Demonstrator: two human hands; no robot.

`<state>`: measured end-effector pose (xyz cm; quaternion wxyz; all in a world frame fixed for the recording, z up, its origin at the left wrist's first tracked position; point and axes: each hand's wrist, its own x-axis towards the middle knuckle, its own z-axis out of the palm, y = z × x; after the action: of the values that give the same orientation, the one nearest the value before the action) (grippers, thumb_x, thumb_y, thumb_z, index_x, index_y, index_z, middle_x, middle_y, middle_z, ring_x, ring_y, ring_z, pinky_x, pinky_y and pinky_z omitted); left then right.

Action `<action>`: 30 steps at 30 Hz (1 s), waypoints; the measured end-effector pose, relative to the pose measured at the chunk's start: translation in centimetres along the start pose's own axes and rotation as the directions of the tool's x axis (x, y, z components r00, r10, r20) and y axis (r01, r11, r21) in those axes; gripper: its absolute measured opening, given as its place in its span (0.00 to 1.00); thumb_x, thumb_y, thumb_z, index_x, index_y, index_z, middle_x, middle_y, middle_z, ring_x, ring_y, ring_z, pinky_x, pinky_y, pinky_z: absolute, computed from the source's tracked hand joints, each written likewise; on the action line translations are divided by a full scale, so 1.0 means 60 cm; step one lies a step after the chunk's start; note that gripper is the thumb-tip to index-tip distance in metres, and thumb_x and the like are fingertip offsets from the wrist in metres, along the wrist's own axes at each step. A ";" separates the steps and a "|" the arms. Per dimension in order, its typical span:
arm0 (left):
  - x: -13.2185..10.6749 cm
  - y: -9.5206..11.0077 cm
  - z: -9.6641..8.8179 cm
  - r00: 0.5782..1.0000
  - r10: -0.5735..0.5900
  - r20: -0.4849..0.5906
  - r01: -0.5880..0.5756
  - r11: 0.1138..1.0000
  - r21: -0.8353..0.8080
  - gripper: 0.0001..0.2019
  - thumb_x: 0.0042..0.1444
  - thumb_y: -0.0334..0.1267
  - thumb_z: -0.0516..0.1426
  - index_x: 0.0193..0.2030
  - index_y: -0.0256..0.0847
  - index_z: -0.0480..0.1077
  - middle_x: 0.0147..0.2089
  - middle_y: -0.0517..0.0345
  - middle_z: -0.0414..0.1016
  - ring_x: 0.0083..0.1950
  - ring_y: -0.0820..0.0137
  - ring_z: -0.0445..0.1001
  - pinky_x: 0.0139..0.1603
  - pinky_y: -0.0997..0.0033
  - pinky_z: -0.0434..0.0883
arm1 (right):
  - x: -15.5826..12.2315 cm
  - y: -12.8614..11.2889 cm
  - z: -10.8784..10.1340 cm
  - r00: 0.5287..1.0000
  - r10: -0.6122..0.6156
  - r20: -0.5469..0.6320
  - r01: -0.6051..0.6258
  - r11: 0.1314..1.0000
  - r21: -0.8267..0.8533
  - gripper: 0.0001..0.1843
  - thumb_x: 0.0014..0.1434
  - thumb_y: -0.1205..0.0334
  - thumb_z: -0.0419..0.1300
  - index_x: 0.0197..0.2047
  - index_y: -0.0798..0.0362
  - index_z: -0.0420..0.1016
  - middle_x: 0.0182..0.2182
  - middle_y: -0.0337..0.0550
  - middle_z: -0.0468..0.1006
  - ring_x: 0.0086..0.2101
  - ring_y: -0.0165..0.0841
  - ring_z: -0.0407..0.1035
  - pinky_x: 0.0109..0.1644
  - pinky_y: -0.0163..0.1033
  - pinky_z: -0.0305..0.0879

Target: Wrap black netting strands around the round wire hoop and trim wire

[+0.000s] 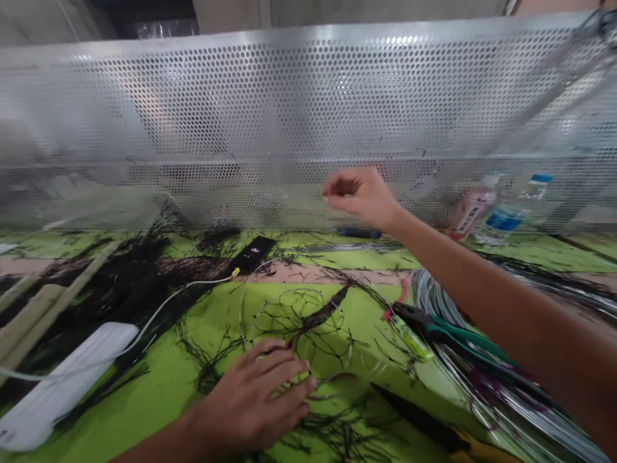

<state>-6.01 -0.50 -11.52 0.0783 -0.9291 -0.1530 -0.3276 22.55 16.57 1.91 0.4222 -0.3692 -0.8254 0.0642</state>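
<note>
Black net bundle [324,313] at the middle of the green-topped desk [139,418]; clock directions are read from the bundle, with 12 o'clock at the far side. The two hands are apart. The left hand [263,389], at 7 o'clock, lies palm down with fingers loosely spread over the bundle's near end, clamped on nothing visible. The right hand [359,196] is raised at 1 o'clock, its fingers curled; whether a thread lies between thumb and forefinger cannot be told. Probable faults: the loose loops could snag on a finger or on the green-handled pliers [443,328] at 3 o'clock, because they splay freely; the bundle could also slide or twist should the left hand press too lightly. The yellow-handled tool [424,418], toward 5 o'clock, might catch stray strands likewise. Orientation: the long axis runs from 7 to 1 o'clock, the narrow, gathered end pointing to 1 o'clock.
</note>
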 end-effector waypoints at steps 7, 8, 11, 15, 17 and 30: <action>0.089 0.019 -0.083 0.884 -0.384 -0.268 0.344 0.921 -0.184 0.21 0.69 0.34 0.52 0.67 0.41 0.59 0.66 0.44 0.66 0.69 0.59 0.64 0.67 0.53 0.67 | -0.107 -0.198 -0.064 0.993 -0.063 -0.101 0.105 0.863 0.494 0.07 0.56 0.62 0.67 0.34 0.49 0.72 0.29 0.35 0.71 0.27 0.28 0.63 0.32 0.38 0.64; 0.110 0.028 -0.092 0.872 -0.475 -0.117 0.422 0.852 -0.310 0.21 0.71 0.37 0.51 0.69 0.44 0.58 0.66 0.47 0.67 0.67 0.62 0.67 0.66 0.56 0.68 | -0.123 -0.220 -0.068 0.995 -0.064 -0.073 0.093 0.855 0.511 0.06 0.56 0.63 0.67 0.35 0.48 0.72 0.30 0.35 0.72 0.28 0.28 0.64 0.33 0.38 0.65; 0.162 0.055 -0.103 0.859 -0.466 0.211 0.474 0.567 -0.674 0.16 0.73 0.43 0.49 0.61 0.42 0.68 0.47 0.53 0.77 0.48 0.69 0.76 0.50 0.68 0.74 | -0.158 -0.268 -0.082 0.995 -0.069 -0.068 0.094 0.855 0.510 0.06 0.59 0.63 0.66 0.36 0.48 0.70 0.31 0.36 0.72 0.29 0.29 0.65 0.34 0.38 0.67; 0.180 0.078 -0.093 0.840 -0.421 0.343 0.468 0.243 -0.850 0.11 0.72 0.43 0.52 0.47 0.39 0.73 0.25 0.66 0.60 0.24 0.78 0.57 0.23 0.79 0.58 | -0.207 -0.259 -0.120 1.000 -0.020 -0.025 0.026 0.951 0.309 0.11 0.66 0.55 0.59 0.51 0.46 0.68 0.44 0.41 0.76 0.33 0.31 0.71 0.36 0.40 0.72; 0.175 0.082 -0.087 0.831 -0.434 0.347 0.472 0.223 -0.853 0.11 0.71 0.41 0.52 0.45 0.38 0.73 0.24 0.67 0.57 0.24 0.78 0.55 0.22 0.79 0.54 | -0.249 -0.215 -0.143 0.985 0.129 0.112 -0.123 0.991 -0.059 0.27 0.68 0.47 0.56 0.66 0.45 0.59 0.52 0.49 0.76 0.43 0.37 0.75 0.43 0.44 0.75; 0.169 0.068 -0.071 0.726 -0.545 0.419 0.532 0.058 -0.845 0.10 0.65 0.31 0.53 0.48 0.35 0.74 0.33 0.58 0.73 0.23 0.82 0.58 0.23 0.78 0.51 | -0.447 -0.025 -0.106 0.595 0.766 0.242 -0.389 0.538 -0.748 0.18 0.68 0.53 0.61 0.55 0.55 0.74 0.51 0.47 0.77 0.47 0.37 0.74 0.51 0.48 0.75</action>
<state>0.36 -3.04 -2.00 -0.6001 -0.6625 -0.2655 -0.3611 36.41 -3.60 -10.82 -0.0298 -0.7152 -0.6976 0.0320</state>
